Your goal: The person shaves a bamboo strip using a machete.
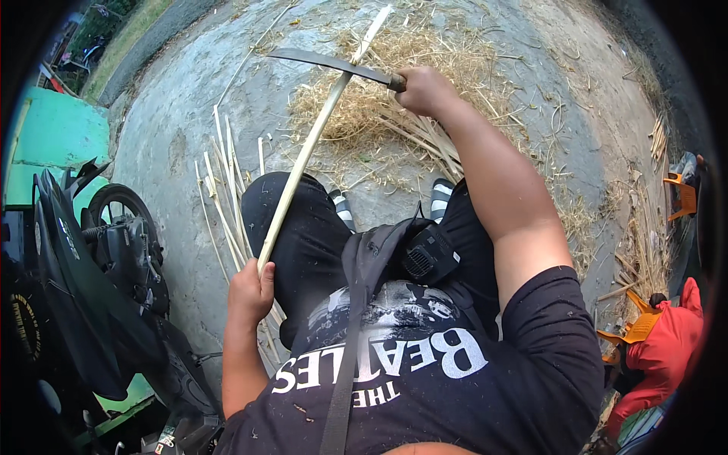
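My left hand is closed round the near end of a long pale bamboo strip, beside my left knee. The strip slants up and away to the far middle. My right hand, arm stretched forward, grips the short wooden handle of a machete. Its dark curved blade lies across the strip near the far end, pointing left. Beneath and beyond them, a heap of curly bamboo shavings covers part of the ground. Several thin bamboo strips lie beside my left leg.
More strips lie by the shavings at my feet. A dark motorcycle stands at the left, near a green surface. On the right are an orange chair, a person in red and scattered bamboo pieces.
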Motion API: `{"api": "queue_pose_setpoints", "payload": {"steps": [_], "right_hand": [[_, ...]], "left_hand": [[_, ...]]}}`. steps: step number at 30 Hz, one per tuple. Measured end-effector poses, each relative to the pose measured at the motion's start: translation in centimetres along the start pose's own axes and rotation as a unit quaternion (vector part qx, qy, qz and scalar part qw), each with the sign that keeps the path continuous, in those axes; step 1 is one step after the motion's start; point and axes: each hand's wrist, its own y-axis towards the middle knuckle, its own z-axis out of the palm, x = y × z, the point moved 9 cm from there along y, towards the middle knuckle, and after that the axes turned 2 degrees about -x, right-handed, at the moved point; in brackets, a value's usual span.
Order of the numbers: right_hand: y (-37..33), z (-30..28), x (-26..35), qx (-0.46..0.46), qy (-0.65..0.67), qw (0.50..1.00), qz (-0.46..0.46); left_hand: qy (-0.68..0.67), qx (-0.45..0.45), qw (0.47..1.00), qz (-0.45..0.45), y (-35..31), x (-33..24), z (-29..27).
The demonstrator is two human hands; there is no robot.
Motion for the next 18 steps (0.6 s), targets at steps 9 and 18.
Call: {"api": "queue_pose_setpoints", "payload": {"steps": [9,18], "right_hand": [[-4.1,1.9,9.8,0.017,-0.083,0.954,-0.288],[-2.3,-0.3,4.8,0.043,-0.05,0.994,-0.087]], "left_hand": [[0.033,-0.017,0.999,0.012,-1.8,0.4,0.2],[0.022,0.02,0.999,0.019,-0.6,-0.1,-0.6]]}}
